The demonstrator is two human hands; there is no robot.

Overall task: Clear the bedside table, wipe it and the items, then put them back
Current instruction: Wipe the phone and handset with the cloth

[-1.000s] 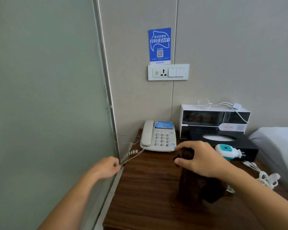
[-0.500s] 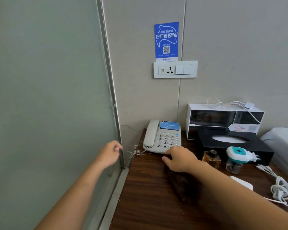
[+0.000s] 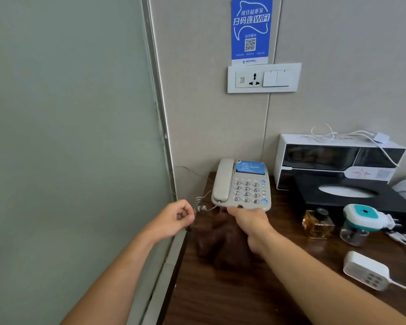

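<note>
Brown cloth [image 3: 223, 240] now pushed against phone [image 3: 243, 185]; right hand [image 3: 250, 219] grasping it, left hand [image 3: 174, 219] pinching cord [image 3: 201, 207] aside; wiping reaches back corner.

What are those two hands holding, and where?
Left hand pinches the grey telephone's coiled cord near its lower end; right hand grips a dark brown cloth at its upper edge.

Grey telephone [image 3: 242, 185], brown cloth [image 3: 218, 242], black tissue box [image 3: 352, 195].

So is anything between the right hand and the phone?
Nothing visible: the right hand is already at the telephone's front edge, over the brown cloth. The left hand holds its coiled cord.
</note>
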